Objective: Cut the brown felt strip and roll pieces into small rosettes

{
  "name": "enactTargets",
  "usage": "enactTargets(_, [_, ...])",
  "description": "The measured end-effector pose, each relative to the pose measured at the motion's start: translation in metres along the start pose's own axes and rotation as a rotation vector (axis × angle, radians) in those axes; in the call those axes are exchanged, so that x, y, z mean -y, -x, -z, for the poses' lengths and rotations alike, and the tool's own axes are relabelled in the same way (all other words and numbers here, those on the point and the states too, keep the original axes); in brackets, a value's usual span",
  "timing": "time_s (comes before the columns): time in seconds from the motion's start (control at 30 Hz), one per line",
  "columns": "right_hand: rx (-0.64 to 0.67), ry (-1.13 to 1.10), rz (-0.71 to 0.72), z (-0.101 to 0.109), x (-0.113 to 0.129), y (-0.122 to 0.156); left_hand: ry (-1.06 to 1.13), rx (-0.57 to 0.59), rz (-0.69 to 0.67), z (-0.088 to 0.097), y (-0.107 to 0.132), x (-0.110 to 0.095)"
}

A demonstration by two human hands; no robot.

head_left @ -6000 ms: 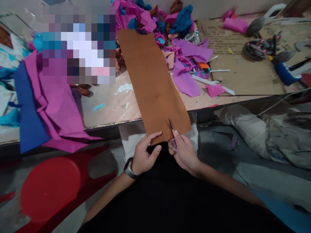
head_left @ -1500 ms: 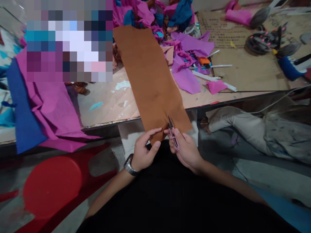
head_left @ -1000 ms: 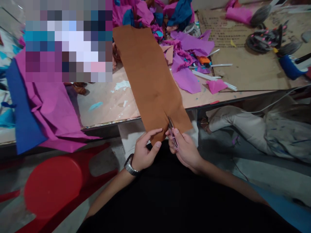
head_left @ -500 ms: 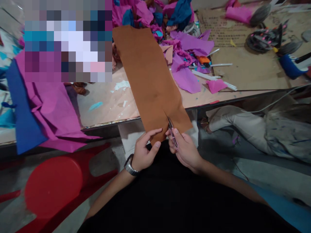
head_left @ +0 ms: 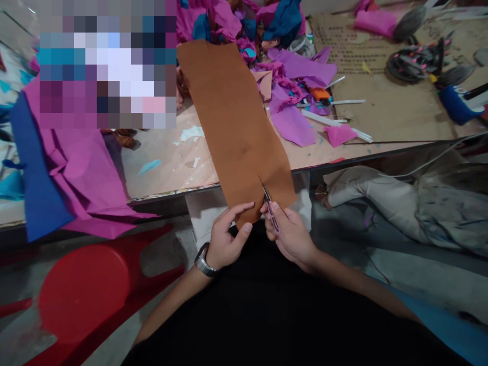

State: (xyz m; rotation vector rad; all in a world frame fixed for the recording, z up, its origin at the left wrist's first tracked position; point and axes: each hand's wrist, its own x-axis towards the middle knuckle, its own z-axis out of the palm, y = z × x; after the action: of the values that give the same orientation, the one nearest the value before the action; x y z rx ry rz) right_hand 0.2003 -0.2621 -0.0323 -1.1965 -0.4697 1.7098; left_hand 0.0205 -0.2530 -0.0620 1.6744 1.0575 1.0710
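At frame centre, the brown sheet overhangs the table. Right hand: grip closed around snips. Left hand: at near edge, hold unconfirmed; slack material could let the slit wander.

Around one grip, two hands are showing: a right hand pinching one pair of thread snips and, just left of it, a left hand with one wristwatch, while one brown sheet is stretching beyond both. Well left of the grip, one round red stool seat and one dark-blue sheet are showing, the folds of the magenta material hiding its count. Beyond and right, one orange piece is lying among overlapping, uncountable purple scraps, and one other person's trousers are showing.
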Motion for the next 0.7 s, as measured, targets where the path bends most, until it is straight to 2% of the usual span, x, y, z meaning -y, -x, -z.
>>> enactTargets(0.2, [-0.001, -0.014, -0.007, -0.0006, -0.0007, 0.0003, 0.019, 0.001, -0.009, 0.0005, -0.0012, -0.0025])
enactTargets(0.4, [0.011, -0.020, -0.005, -0.0001, -0.0009, 0.0016, 0.065, -0.048, 0.013, 0.0035, -0.0066, -0.0015])
enactTargets(0.57, [0.027, -0.003, -0.012, 0.0026, -0.0021, 0.0011, 0.050, -0.065, 0.081, 0.0066, -0.0094, 0.0002])
enactTargets(0.7, [0.040, 0.004, -0.026, 0.0031, -0.0012, -0.0004, 0.196, -0.031, 0.175, 0.0067, -0.0073, -0.0013])
